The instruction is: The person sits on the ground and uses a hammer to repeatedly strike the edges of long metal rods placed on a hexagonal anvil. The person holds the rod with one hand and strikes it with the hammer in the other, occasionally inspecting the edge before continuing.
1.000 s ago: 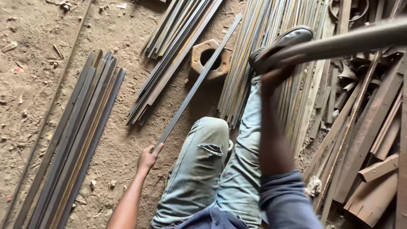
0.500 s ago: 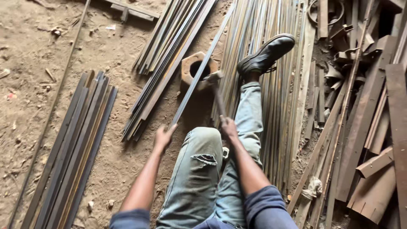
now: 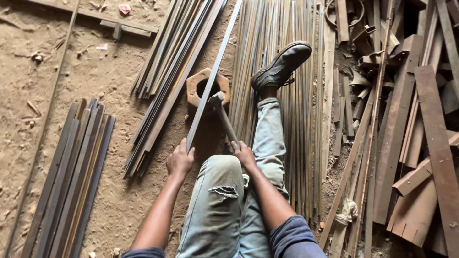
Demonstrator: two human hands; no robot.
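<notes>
Strip (image 3: 213, 74) lies across the hexagonal block (image 3: 207, 86); left hand (image 3: 179, 160) grips its near end, right hand (image 3: 244, 154) clenches the hammer (image 3: 221, 112), head on the strip.

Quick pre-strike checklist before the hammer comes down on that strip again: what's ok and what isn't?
1. Left hand grips the near end of the metal strip: ok.
2. Right hand closed on the hammer handle: ok.
3. Strip lies across the hexagonal block: ok.
4. Hammer head sits on the strip over the block: ok.
5. Left fingers away from the strike point: ok.
6. Strip straightness: cannot tell.
</notes>
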